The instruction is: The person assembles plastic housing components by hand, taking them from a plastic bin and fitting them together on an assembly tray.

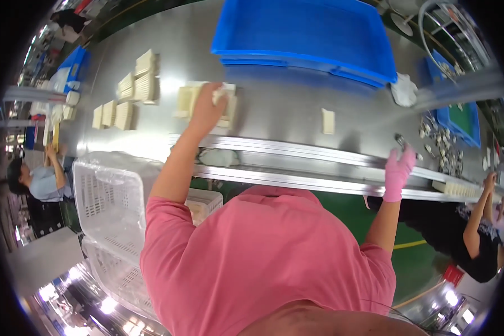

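Note:
My left hand is bare and reaches over a group of cream ribbed plastic pieces, its fingers curled down around one of them. The fingers hide part of that piece. My right hand, in a pink glove, is raised over the front rail of the table. A small shiny metal piece shows at its fingertips, and the fingers look closed on it; its exact kind is too small to tell. One cream piece lies alone on the metal table between my hands.
More cream pieces stand in rows at the left. A large blue tray sits at the far side. A crumpled white cloth and scattered metal parts lie at the right. White baskets stand at my left. Other people work on both sides.

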`<control>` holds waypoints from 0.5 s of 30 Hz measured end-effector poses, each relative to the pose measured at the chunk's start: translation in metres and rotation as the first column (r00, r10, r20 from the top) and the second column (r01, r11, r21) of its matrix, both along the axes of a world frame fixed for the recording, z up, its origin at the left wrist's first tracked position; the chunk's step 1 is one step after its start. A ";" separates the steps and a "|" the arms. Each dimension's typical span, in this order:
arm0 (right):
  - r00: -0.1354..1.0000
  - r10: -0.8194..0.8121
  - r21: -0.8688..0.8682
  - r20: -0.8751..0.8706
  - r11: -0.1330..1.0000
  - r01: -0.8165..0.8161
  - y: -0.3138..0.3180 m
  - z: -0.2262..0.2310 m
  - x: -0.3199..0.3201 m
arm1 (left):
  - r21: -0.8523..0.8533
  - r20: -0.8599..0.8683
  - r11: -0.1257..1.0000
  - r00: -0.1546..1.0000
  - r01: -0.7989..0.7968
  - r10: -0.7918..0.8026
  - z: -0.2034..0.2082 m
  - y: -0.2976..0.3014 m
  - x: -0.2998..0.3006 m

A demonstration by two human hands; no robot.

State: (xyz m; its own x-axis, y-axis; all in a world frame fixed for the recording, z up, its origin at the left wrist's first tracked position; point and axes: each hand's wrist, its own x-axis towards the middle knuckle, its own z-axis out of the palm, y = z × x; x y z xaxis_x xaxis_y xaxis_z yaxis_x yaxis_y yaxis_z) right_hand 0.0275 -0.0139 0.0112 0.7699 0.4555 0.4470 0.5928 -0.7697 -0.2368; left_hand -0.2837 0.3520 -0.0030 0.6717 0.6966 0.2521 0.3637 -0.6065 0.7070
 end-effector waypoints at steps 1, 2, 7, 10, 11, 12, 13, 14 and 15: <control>0.956 0.177 0.133 -0.233 0.980 -0.149 0.030 0.002 -0.017 | 0.142 -0.002 0.978 0.989 -0.149 0.151 -0.006 0.028 -0.023; 0.940 0.283 0.056 -0.193 0.959 -0.277 0.061 0.003 -0.037 | 0.192 -0.121 0.951 0.956 -0.240 0.266 -0.013 0.055 -0.047; 0.941 0.162 -0.327 -0.298 0.909 -0.260 0.167 -0.019 -0.067 | -0.611 -0.279 0.739 0.951 -0.284 0.134 -0.031 0.110 -0.094; 0.844 -0.111 -0.543 -0.524 0.808 -0.231 0.174 -0.057 -0.039 | -0.666 -0.227 0.730 0.974 -0.154 -0.001 -0.055 0.127 -0.095; 0.805 -0.119 -0.553 -0.581 0.784 -0.283 0.176 -0.055 -0.043 | -0.667 -0.228 0.728 0.974 -0.159 0.004 -0.051 0.137 -0.101; 0.762 -0.131 -0.559 -0.634 0.759 -0.334 0.178 -0.056 -0.050 | -0.471 -0.306 0.869 0.952 -0.155 0.004 -0.045 0.148 -0.107; 0.772 -0.153 -0.587 -0.617 0.743 -0.322 0.179 -0.054 -0.054 | -0.249 -0.381 0.960 0.924 -0.126 0.022 -0.039 0.158 -0.112; 0.774 -0.150 -0.586 -0.615 0.743 -0.322 0.181 -0.053 -0.057 | -0.247 -0.379 0.961 0.925 -0.127 0.025 -0.034 0.172 -0.118; 0.809 -0.119 -0.604 -0.575 0.729 -0.322 0.181 -0.054 -0.057 | 0.011 -0.479 0.989 0.867 -0.147 0.134 -0.029 0.190 -0.129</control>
State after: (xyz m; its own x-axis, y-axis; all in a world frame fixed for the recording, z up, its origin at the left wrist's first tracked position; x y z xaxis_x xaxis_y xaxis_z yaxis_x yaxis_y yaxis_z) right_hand -0.0291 0.1671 -0.0431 0.6959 0.5415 -0.4717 0.6113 -0.7913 -0.0065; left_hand -0.4127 0.5416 -0.0324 0.6000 0.7946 -0.0929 0.7408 -0.5080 0.4394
